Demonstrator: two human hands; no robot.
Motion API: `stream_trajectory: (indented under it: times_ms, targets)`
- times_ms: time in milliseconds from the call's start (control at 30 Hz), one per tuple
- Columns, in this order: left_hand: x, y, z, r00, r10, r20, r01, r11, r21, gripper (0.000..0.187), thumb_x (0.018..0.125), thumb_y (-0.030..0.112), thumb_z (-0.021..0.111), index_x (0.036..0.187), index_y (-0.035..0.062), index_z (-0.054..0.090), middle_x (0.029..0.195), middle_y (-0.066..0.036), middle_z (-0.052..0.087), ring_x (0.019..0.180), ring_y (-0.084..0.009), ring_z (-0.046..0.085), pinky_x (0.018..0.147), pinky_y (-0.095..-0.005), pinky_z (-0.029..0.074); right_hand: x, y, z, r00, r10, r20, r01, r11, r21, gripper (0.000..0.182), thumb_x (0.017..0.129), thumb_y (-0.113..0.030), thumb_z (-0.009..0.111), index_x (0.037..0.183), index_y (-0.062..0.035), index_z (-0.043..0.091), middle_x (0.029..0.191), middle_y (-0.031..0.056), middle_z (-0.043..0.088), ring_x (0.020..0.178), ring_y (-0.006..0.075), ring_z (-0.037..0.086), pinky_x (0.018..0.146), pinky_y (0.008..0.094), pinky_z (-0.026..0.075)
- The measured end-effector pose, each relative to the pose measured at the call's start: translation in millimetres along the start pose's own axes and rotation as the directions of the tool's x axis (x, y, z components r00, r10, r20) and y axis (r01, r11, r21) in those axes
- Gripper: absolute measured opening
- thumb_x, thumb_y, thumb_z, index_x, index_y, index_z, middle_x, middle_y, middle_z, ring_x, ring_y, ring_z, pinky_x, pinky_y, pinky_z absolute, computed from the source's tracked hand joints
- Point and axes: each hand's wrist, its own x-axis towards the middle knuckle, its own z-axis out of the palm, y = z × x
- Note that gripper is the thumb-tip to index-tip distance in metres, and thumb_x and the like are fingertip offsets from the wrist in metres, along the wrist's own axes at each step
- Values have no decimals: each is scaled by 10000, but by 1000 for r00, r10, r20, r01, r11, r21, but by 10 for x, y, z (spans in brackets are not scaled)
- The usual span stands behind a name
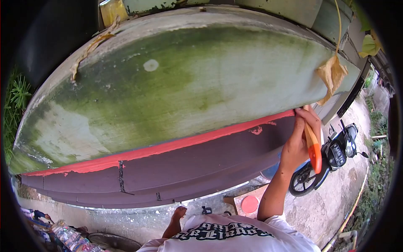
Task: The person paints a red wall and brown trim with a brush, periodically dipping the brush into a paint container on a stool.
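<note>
My right hand (301,136) is raised at the right end of the wall's lower edge. Its fingers are wrapped around a paintbrush (314,147) with a wooden, orange-ended handle; the bristles are hidden behind the hand. A band of wet-looking coral red paint (163,148) runs along the top of the dark purple-brown surface (201,164), just under the mossy green-white wall face (168,84). Down by my body, my left hand (180,211) is curled closed, and whatever it may hold cannot be made out. A round container of coral paint (249,204) stands below, left of my right forearm.
A parked motorbike (336,157) stands on the concrete to the right. Dry leaves (331,76) hang over the wall's right end. Below left lie a pile of mixed items (71,235) and a dark round lid-like object (114,241). A blue object (273,170) shows behind my forearm.
</note>
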Motion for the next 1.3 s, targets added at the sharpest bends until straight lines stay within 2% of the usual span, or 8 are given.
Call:
stream_trajectory:
  times_ms: [233,367,500,633,667,1000,1200,1300]
  targets:
    - [125,-115,-31,990,-100,103,101,995,3,383,1001,372,598,1226,73,681,1140,-76,741,857,-224,744,649,-385,603,-265,-566,147,960,-119,253,62,973,221,174,854,95,714,949,-39,773,1061,210,716,846,255,729,729,300,571]
    - [174,-113,-61,976,-154,152,159,987,-16,390,1011,377,592,1274,96,654,1187,-69,735,875,-215,740,680,-399,593,-276,-418,125,979,-66,194,-7,934,357,118,856,42,728,928,-38,775,1038,199,719,863,250,718,764,317,563]
    - [243,-64,-116,972,-156,174,160,987,-8,397,1015,382,590,1294,103,640,1201,-68,732,887,-212,737,695,-404,586,-107,-185,-3,986,76,151,-102,980,172,58,925,60,671,964,17,670,1104,154,696,987,212,648,904,319,500]
    - [268,-20,-188,971,-142,192,144,990,5,406,1018,386,589,1314,111,627,1214,-67,729,899,-210,735,710,-409,578,-29,-174,37,993,-115,-36,110,988,-112,123,910,94,683,945,-7,744,1095,185,705,980,266,688,880,347,537]
    - [261,12,-204,971,-136,198,138,990,6,408,1019,387,588,1319,113,624,1218,-67,728,902,-209,734,713,-410,577,-79,-215,34,1000,4,25,-3,999,-44,138,885,99,697,939,-17,748,1082,187,703,991,275,693,888,352,538]
    - [76,-37,-370,947,-187,262,166,981,101,468,1014,457,610,1357,138,602,1194,-41,722,931,-193,707,774,-420,555,-284,-933,326,956,-122,266,-34,857,515,319,751,105,773,1035,-35,813,990,200,724,831,260,732,695,305,580]
    - [93,-87,-286,959,-179,222,167,983,73,456,1022,439,601,1360,134,599,1219,-50,716,951,-205,706,781,-414,559,-39,-496,144,937,-137,323,23,943,332,145,823,44,736,958,5,772,909,129,753,862,276,731,802,375,581]
    - [-12,-4,-284,959,-175,222,156,983,100,449,1021,430,600,1360,136,599,1227,-51,716,944,-208,706,777,-413,560,145,-266,-4,978,110,175,-137,980,147,96,908,40,675,988,27,727,934,118,733,903,210,700,856,317,529]
